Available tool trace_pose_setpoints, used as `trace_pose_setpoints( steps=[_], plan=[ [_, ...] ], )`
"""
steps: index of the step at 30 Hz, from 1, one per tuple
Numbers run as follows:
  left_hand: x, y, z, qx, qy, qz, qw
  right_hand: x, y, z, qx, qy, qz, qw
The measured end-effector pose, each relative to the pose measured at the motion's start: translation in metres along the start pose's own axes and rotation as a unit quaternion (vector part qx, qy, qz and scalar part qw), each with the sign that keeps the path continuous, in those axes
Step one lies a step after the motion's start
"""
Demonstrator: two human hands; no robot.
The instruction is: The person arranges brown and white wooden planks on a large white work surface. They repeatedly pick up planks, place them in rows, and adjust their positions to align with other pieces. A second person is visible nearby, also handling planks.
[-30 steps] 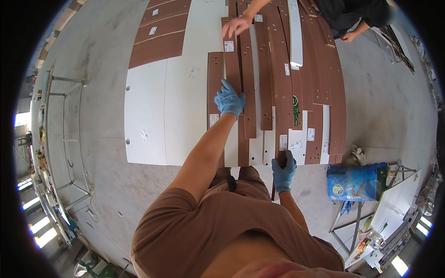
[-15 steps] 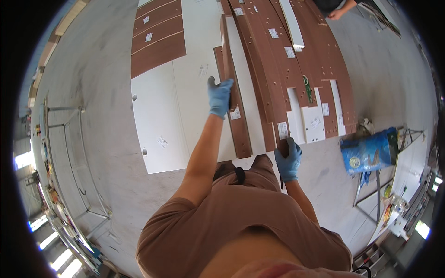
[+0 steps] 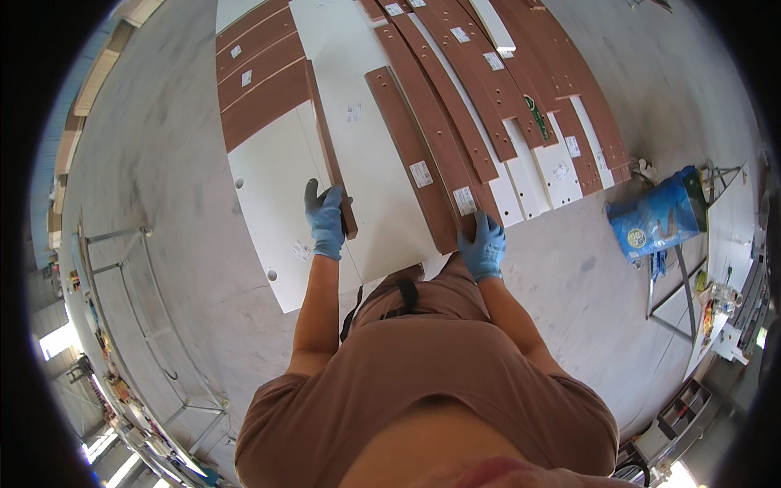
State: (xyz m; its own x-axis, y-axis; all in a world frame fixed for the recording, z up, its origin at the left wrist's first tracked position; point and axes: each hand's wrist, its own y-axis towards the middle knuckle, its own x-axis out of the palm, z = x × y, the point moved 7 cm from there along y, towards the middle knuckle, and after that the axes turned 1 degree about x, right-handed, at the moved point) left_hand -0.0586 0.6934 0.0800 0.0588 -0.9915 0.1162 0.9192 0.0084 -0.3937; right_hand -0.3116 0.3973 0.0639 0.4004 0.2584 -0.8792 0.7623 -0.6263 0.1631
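My left hand (image 3: 327,224), in a blue glove with dark fingertips, grips the near end of a narrow brown board (image 3: 322,130). That board stands on its long edge on a large white panel (image 3: 378,187). My right hand (image 3: 484,248), gloved the same way, is closed on the near end of a long brown board (image 3: 450,172) with a white label. Just left of it lies another labelled brown strip (image 3: 399,122), flat on the white panel. My fingers partly hide both held ends.
More brown and white boards with drilled holes (image 3: 561,65) lie to the right, and brown panels (image 3: 260,89) at the far left. A blue bag (image 3: 655,215) sits on a stand at the right. A metal frame (image 3: 154,301) stands on the floor at the left.
My left hand has carried the narrow board leftward, away from the labelled strip. The right hand's board has shifted left against that strip. Another person's hand at the upper right has left view.
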Motion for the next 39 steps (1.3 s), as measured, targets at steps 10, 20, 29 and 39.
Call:
trace_pose_setpoints(
  steps=[10,20,29,39],
  plan=[
    [-0.016,0.014,-0.034,0.029,0.165,-0.007,0.986,-0.010,-0.012,0.013,0.007,-0.038,0.042,0.998],
    [-0.015,0.023,-0.061,0.046,0.303,-0.036,0.951,-0.019,-0.107,0.076,0.288,0.040,0.026,0.956],
    [0.000,0.011,-0.050,0.135,0.492,0.013,0.860,-0.013,-0.060,0.057,0.197,0.022,-0.068,0.978],
    [0.014,0.000,-0.054,0.086,0.564,0.051,0.820,-0.002,-0.069,0.071,0.238,0.011,-0.197,0.951]
  ],
)
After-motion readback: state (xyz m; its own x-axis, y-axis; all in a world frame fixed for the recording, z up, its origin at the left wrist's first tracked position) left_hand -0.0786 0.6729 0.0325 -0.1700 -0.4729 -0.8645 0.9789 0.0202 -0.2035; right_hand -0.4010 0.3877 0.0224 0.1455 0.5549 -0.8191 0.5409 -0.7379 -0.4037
